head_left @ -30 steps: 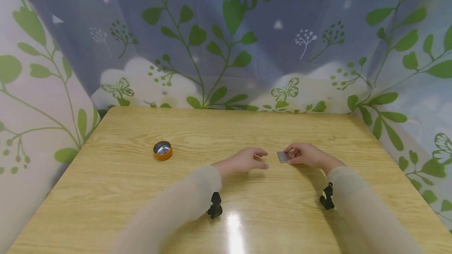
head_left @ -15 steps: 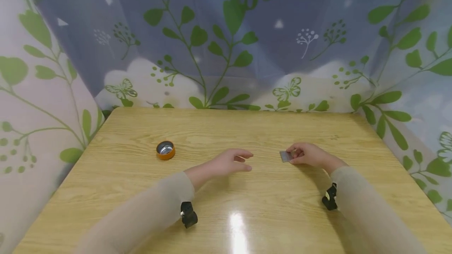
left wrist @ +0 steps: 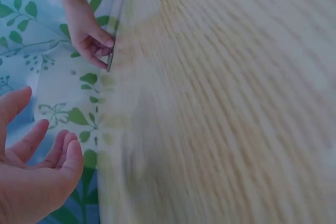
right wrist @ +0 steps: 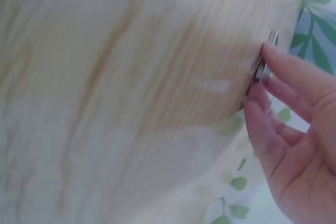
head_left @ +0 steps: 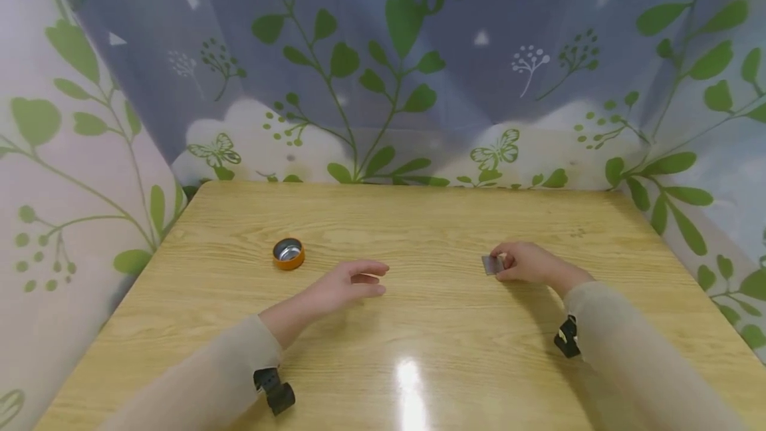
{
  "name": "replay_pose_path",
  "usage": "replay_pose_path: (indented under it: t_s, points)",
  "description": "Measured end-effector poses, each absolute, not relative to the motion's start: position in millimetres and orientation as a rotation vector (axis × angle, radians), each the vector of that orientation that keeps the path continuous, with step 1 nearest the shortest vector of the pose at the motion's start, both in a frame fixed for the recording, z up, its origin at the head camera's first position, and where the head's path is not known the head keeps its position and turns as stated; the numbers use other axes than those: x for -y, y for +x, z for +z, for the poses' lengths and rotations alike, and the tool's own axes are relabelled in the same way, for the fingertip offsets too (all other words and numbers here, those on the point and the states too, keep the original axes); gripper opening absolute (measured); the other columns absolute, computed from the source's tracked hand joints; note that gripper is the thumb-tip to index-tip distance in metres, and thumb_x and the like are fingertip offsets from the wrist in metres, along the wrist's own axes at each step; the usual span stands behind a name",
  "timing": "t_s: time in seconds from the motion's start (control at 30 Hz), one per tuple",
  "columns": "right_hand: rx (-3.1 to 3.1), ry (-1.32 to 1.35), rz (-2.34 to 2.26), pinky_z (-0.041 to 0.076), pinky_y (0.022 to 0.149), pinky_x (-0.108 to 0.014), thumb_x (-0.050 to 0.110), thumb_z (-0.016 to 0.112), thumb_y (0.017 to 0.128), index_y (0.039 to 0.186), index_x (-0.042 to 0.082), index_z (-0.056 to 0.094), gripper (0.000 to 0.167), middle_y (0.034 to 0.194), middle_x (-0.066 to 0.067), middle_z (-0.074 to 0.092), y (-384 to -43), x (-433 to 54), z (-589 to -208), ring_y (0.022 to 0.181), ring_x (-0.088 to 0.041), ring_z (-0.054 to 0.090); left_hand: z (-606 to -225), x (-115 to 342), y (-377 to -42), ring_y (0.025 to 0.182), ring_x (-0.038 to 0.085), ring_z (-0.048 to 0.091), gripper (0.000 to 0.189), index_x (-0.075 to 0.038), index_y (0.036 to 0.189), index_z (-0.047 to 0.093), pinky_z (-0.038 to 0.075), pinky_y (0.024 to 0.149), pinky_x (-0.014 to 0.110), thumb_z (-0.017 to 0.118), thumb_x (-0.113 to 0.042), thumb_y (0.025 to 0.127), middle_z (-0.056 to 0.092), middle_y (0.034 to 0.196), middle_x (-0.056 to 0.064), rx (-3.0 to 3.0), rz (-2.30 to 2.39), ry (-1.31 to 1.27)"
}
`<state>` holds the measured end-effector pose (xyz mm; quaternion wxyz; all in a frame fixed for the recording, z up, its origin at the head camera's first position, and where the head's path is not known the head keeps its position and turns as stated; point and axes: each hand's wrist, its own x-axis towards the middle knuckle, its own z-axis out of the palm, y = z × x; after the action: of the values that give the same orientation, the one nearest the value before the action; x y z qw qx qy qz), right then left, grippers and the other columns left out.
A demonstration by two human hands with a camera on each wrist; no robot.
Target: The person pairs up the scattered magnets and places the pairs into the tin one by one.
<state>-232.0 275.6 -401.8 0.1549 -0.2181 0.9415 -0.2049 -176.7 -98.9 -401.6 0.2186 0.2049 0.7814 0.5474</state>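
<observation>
My right hand (head_left: 531, 265) pinches a small, flat, grey metal square (head_left: 491, 265) by its right side, between thumb and fingers, low over the wooden table. Seen edge-on in the right wrist view, the metal square (right wrist: 273, 38) is thin and shiny, and the fingertips cover part of it. My left hand (head_left: 335, 289) holds nothing; its fingers reach out with the thumb apart, above the middle-left of the table. Behind and to the left of it stands a small round bowl (head_left: 288, 263), orange outside and silvery inside. The left hand (left wrist: 39, 177) shows palm and spread fingers in its wrist view.
The light wooden table (head_left: 395, 218) ends at a patterned curtain (head_left: 419, 105) with green leaves and butterflies, which also hangs along both sides. A bright light reflection (head_left: 409, 384) lies near the front. Black cameras (head_left: 274, 391) are worn on the wrists.
My left hand has moved left, away from the metal square and closer to the bowl. The right hand keeps its pinch on the square in about the same place. The head view has shifted slightly.
</observation>
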Motion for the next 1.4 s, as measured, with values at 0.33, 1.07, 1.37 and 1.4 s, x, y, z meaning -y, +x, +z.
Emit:
replay_pose_path:
  t_s: [0.33, 1.07, 1.37, 1.4]
  points:
    - [-2.791, -0.725, -0.393, 0.047, 0.070, -0.037, 0.008, 0.072, 0.081, 0.110, -0.007, 0.064, 0.033, 0.087, -0.009, 0.054, -230.7, -267.4, -395.6, 0.076, -0.018, 0.052, -404.6, 138.4, -160.0, 0.116, 0.028, 0.051, 0.050, 0.001, 0.132, 0.049, 0.043, 0.095, 0.038, 0.063, -0.024, 0.091, 0.049, 0.132, 0.018, -2.186, 1.576, 0.467]
    - [-2.749, -0.712, -0.358, 0.048, 0.079, -0.041, 0.010, 0.070, 0.084, 0.118, -0.003, 0.060, 0.038, 0.101, -0.013, 0.053, -227.3, -264.9, -396.4, 0.089, -0.024, 0.054, -406.4, 205.0, -166.1, 0.137, 0.028, 0.022, 0.067, -0.006, 0.147, 0.025, 0.024, 0.107, 0.047, 0.057, -0.033, 0.094, 0.023, 0.151, 0.013, -2.438, 1.979, -0.131]
    - [-2.726, -0.703, -0.375, 0.047, 0.081, -0.042, 0.010, 0.071, 0.083, 0.112, -0.001, 0.062, 0.033, 0.098, -0.010, 0.053, -231.4, -264.6, -395.8, 0.089, -0.023, 0.054, -419.2, 210.1, -172.8, 0.138, 0.036, 0.013, 0.089, -0.005, 0.150, 0.003, 0.019, 0.108, 0.051, 0.064, -0.027, 0.090, 0.005, 0.154, 0.016, -2.400, 1.823, -0.040]
    - [-2.723, -0.707, -0.376, 0.047, 0.081, -0.042, 0.011, 0.071, 0.083, 0.111, -0.001, 0.062, 0.032, 0.098, -0.009, 0.053, -232.2, -264.8, -396.0, 0.089, -0.023, 0.054, -419.5, 210.7, -173.7, 0.138, 0.037, 0.013, 0.089, -0.005, 0.150, 0.003, 0.020, 0.108, 0.052, 0.064, -0.027, 0.090, 0.005, 0.154, 0.017, -2.425, 1.801, -0.049]
